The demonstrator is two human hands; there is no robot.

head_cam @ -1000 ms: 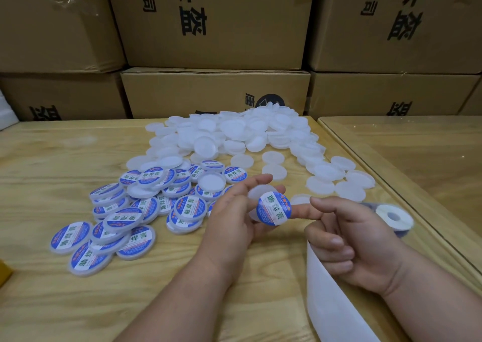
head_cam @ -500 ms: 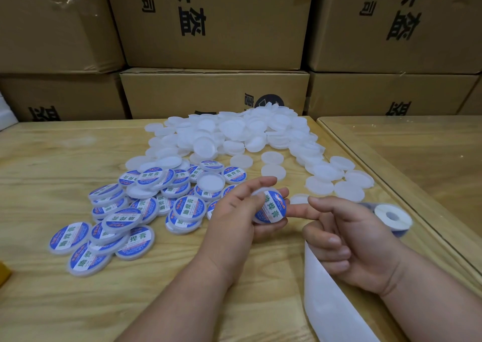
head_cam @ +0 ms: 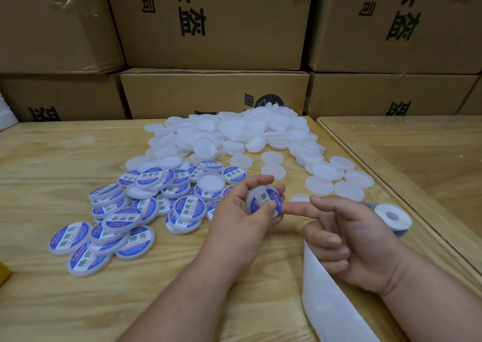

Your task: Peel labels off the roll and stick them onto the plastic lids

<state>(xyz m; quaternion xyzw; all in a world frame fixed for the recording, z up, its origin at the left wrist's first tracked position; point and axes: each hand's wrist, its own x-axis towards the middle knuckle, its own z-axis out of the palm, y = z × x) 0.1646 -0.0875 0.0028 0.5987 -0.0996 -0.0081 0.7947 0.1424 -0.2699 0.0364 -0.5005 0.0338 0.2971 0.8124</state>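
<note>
My left hand [head_cam: 238, 217] grips a white plastic lid [head_cam: 264, 202] that carries a blue and white round label, with the thumb pressing on the label's face. My right hand [head_cam: 347, 237] is beside it, index finger stretched toward the lid's edge and the other fingers curled over the white backing strip [head_cam: 328, 297]. The label roll [head_cam: 392, 217] lies on the table behind my right hand. A heap of labelled lids [head_cam: 125, 216] lies at the left. Plain white lids [head_cam: 234, 135] are piled further back.
Stacked cardboard boxes [head_cam: 214, 91] form a wall behind the wooden table [head_cam: 52, 159]. A second table [head_cam: 417, 159] with a glass top adjoins on the right. A yellow object [head_cam: 4, 273] pokes in at the left edge.
The labelled lid has turned in my left hand and the thumb now presses on the label. My right index finger stays close to the lid's edge.
</note>
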